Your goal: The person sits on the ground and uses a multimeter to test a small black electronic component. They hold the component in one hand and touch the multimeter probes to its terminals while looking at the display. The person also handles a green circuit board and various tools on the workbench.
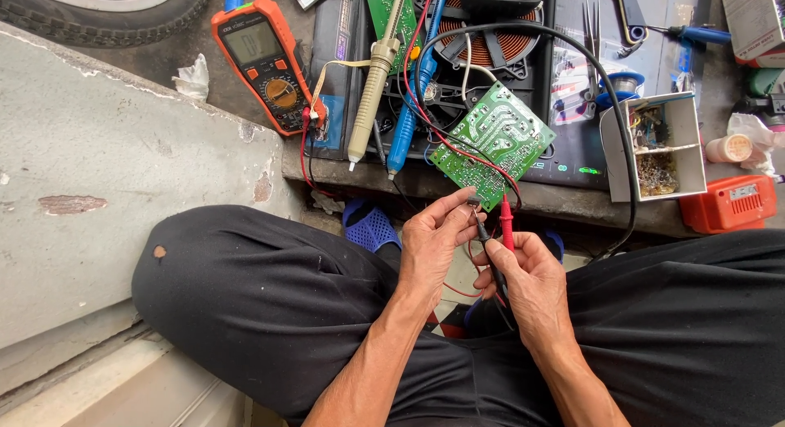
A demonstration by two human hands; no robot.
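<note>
Black trousers fill the near edge of the view, the person's knees spread wide with both forearms reaching out between them. The left hand [432,237] pinches a small component between thumb and forefinger, fingers closed tight on it just below the corner of the green circuit board [491,143]. The right hand [527,276] is curled shut around two meter probes, the black probe [488,245] angled toward that component and the red probe [506,222] standing nearly upright beside it. Blue sandals [372,227] show on the floor under the hands.

Beyond, the board lies tilted on the opened black appliance [564,108], whose copper coil [491,34] shows at the top. A cream desoldering pump [373,87] and a blue soldering iron [410,108] lie side by side to its left, and the orange multimeter [266,67] rests further left, its leads trailing back to the hands. A white parts box [662,145] and an orange charger [728,204] sit to the right.

The probes are held close together in one grip, so the tips could touch each other and give a false reading; the small part could also slip from the pinch and drop to the floor.
</note>
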